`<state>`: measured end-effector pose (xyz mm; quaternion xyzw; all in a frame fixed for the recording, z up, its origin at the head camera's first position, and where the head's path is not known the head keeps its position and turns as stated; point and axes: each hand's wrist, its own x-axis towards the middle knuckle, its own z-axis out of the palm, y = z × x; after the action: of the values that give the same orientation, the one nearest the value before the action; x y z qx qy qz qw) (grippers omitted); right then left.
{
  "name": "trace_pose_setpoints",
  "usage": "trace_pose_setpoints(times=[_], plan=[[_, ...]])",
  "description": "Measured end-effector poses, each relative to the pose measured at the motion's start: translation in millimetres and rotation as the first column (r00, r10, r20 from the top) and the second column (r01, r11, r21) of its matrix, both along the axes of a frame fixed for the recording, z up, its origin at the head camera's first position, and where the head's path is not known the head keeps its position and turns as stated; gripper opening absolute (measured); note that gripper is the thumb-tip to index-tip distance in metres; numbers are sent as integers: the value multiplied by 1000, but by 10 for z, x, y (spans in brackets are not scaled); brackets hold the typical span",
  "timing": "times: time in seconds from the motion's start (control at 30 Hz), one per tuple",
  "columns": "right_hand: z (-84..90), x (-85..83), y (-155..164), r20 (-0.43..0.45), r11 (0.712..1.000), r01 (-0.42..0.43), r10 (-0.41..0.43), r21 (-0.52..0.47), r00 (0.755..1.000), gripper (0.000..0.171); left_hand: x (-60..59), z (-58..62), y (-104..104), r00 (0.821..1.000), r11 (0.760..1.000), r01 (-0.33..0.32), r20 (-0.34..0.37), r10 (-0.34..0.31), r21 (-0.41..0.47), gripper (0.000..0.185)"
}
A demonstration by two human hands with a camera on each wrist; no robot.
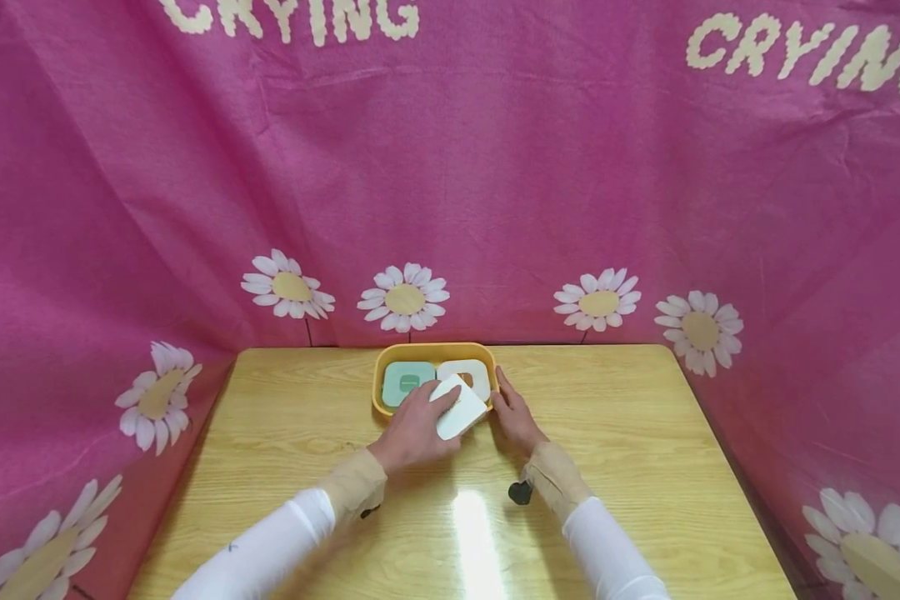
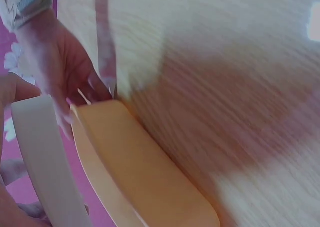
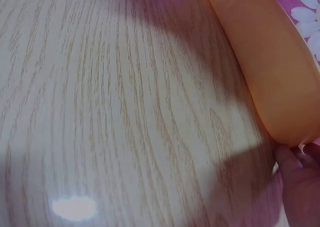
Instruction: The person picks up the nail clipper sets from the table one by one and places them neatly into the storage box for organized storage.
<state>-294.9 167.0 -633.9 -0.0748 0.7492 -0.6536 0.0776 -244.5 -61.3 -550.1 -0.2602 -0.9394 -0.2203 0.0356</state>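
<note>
A white, rounded-edge box (image 1: 461, 414) is gripped in my left hand (image 1: 417, 427), tilted above the front right part of a yellow bin (image 1: 437, 349). Its side shows pale grey in the left wrist view, close to the bin's rim. Inside the bin sit a mint-green box (image 1: 399, 377) with a darker green label and a white box (image 1: 477, 370) with an orange-brown mark, partly hidden by the held one. My right hand (image 1: 520, 421) holds the bin's right end, thumb near the front corner and fingers along the outer side. That same corner shows in the right wrist view, beside the fingertips (image 3: 287, 159).
The bin stands at the back edge of a wooden table (image 1: 307, 392), near a pink cloth (image 1: 495, 208) with printed daisies and lettering. Cloth also hangs on both sides. A dark strapped-on device (image 1: 520, 492) is at the right wrist.
</note>
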Motion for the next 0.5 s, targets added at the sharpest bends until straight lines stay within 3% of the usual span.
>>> trace_pose_setpoints(times=[0.3, 0.5], plan=[[14, 11, -30, 16, 1000, 11, -11, 0, 1000, 59, -171, 33, -162, 999, 998, -50, 22, 49, 26, 83], [27, 6, -47, 34, 996, 0, 3, -93, 999, 60, -387, 32, -276, 999, 998, 41, -8, -42, -38, 83]])
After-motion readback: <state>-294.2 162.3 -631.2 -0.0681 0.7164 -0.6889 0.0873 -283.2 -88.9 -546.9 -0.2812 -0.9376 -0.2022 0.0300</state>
